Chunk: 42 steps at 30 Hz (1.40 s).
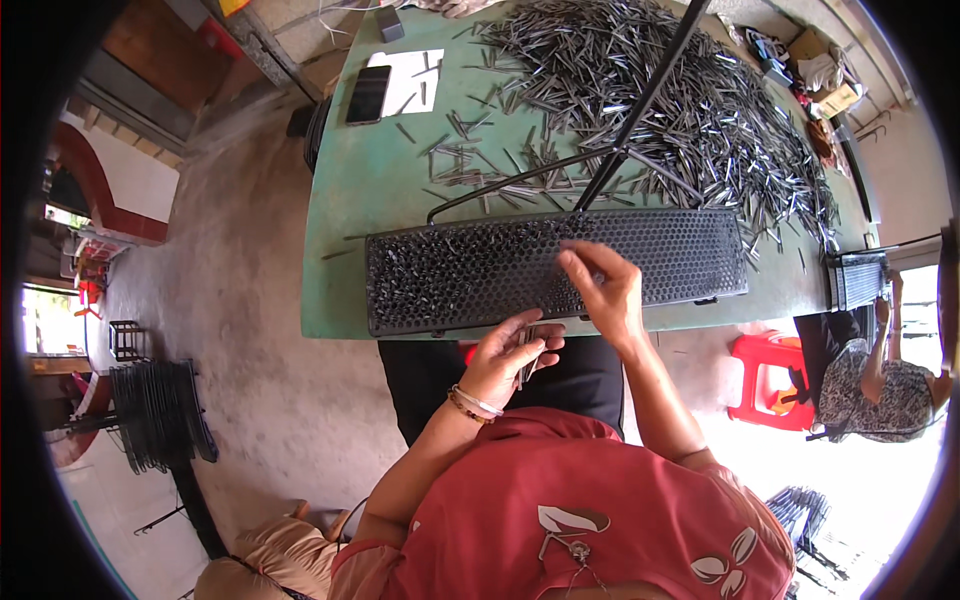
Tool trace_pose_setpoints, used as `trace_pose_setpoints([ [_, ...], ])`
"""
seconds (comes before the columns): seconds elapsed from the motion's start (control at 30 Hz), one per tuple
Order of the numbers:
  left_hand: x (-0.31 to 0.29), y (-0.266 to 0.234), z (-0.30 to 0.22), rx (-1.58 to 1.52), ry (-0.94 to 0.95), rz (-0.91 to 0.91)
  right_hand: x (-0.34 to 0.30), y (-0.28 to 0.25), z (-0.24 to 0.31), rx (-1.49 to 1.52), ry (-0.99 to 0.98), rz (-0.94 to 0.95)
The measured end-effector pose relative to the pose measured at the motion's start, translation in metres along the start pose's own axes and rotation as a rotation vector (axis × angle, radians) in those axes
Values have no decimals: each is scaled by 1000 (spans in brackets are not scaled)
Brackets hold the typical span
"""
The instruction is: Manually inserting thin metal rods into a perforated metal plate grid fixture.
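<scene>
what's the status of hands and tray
Left hand holding metal pins. Right hand over black tray, grasp unclear. Left end pin-studded, right end looks bare. Black rods beyond.

Green across the tabletop (340,200) beyond the left hand (500,362); honeycombed black on the tray (690,262) beneath the right hand (612,293); metallic grey on the rods (528,371) in the left; red with white leaves on the shirt (470,510) behind both.
</scene>
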<state>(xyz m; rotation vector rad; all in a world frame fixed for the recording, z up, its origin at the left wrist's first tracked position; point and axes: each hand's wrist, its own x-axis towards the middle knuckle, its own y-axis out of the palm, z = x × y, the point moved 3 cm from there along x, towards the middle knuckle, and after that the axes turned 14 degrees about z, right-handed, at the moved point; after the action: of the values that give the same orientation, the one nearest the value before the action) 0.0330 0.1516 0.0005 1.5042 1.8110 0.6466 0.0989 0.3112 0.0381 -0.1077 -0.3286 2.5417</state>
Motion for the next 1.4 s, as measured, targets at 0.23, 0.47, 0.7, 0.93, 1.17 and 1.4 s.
trace_pose_setpoints([
  [0.23, -2, 4, 3, -141, -110, 27, 33, -8, -18, -324, -306, -236],
  [0.47, -7, 4, 2, -320, -139, 42, 32, 0, -23, -588, -404, -215],
  [0.7, -3, -3, -11, -195, 84, 22, 30, 1, -9, -787, -426, -199],
  [0.93, -10, 6, -24, 62, 225, 27, 4, 2, 7, -317, -267, 23],
  [1.17, -12, -2, -15, 331, 205, -57, -24, 25, 14, -33, -135, 348],
  [1.4, -9, -2, -3, 400, 228, -95, -34, 31, -2, -95, -10, 299],
])
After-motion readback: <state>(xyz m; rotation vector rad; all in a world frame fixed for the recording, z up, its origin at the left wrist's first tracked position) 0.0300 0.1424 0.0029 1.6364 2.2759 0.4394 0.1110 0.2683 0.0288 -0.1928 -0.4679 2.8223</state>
